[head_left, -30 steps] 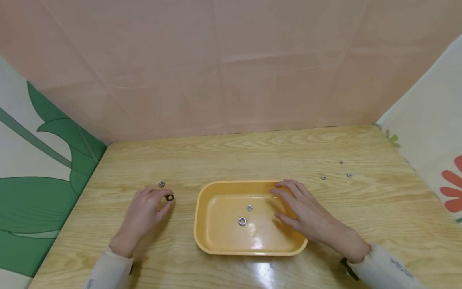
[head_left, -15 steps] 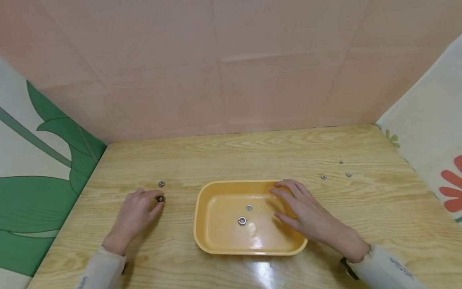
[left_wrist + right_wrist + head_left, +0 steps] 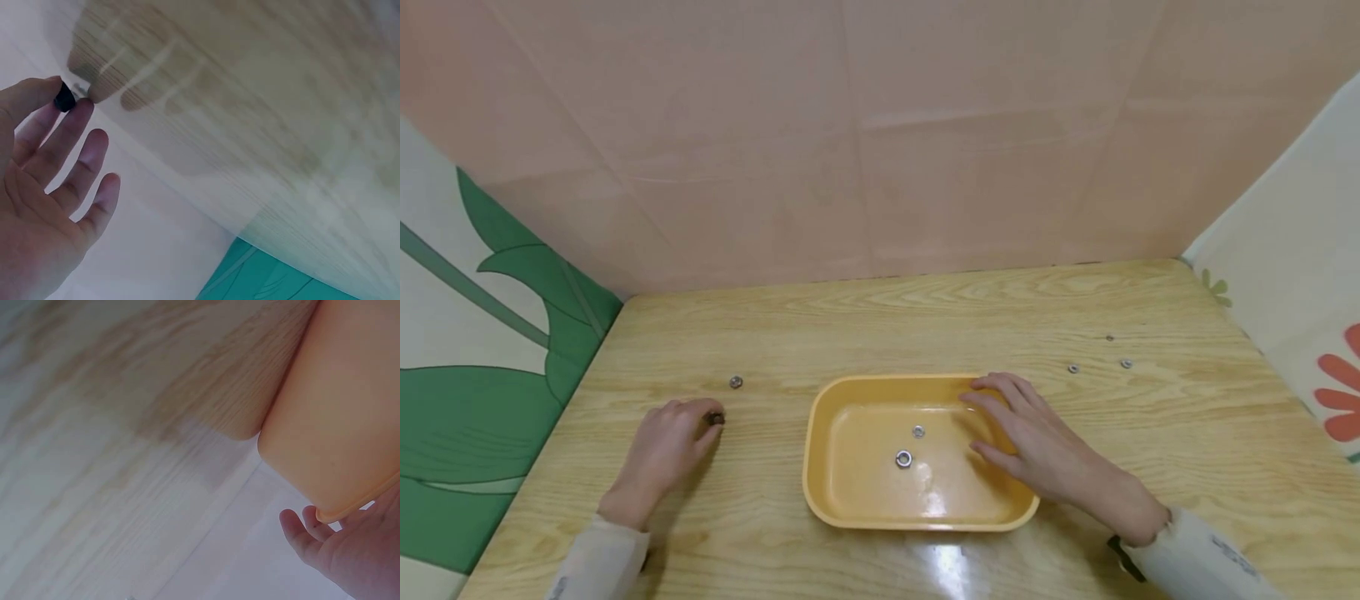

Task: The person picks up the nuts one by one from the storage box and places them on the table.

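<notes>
Between thumb and index fingertip, my left hand (image 3: 662,446) pinches a small dark nut (image 3: 716,418) low over the left part of the table. In the left wrist view the dark nut (image 3: 64,99) shows at the fingertips, the other fingers spread apart. A silver nut (image 3: 736,382) lies on the table just beyond that hand. My right hand (image 3: 1037,442) rests over the right end of a yellow plastic tray (image 3: 917,527), its fingers loosely bent and spread across the rim. Inside the tray lie a larger silver nut (image 3: 904,459) and a smaller nut (image 3: 918,432).
Three small metal pieces lie at the back right of the wooden table (image 3: 880,329): a nut (image 3: 1073,368), another nut (image 3: 1126,363) and a tiny ring (image 3: 1109,337). A pink cloth wall (image 3: 857,150) stands behind, with patterned cloths on both sides.
My left hand has moved left and slightly toward me with the dark nut, away from the tray. The right hand and tray have stayed in place.
</notes>
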The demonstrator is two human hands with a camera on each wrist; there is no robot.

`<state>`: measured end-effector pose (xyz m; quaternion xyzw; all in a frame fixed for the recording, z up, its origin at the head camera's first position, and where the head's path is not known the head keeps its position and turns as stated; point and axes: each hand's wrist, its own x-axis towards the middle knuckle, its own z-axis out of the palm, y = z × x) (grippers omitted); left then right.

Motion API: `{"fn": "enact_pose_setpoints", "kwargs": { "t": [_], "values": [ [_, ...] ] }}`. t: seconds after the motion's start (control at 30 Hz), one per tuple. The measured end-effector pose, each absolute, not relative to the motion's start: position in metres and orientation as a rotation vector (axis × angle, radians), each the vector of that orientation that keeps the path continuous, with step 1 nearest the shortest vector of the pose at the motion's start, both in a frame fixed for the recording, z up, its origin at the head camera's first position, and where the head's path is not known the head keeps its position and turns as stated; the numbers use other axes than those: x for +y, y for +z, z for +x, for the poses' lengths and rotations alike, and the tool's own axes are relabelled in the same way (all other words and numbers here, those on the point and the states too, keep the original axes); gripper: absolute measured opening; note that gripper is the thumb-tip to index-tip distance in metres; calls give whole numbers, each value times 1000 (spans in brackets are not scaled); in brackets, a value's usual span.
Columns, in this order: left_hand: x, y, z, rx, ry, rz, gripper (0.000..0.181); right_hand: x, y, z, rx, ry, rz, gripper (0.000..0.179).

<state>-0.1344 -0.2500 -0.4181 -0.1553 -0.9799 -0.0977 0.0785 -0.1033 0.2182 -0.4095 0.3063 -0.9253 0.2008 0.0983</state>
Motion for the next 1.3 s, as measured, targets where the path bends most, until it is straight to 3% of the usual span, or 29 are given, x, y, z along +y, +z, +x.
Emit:
{"fn": "enact_pose_setpoints", "kwargs": {
  "t": [1.3],
  "values": [
    [-249, -409, -129, -2902, -251, -448, 32, 219, -412, -104, -2704, 582, 914, 56]
  ]
}}
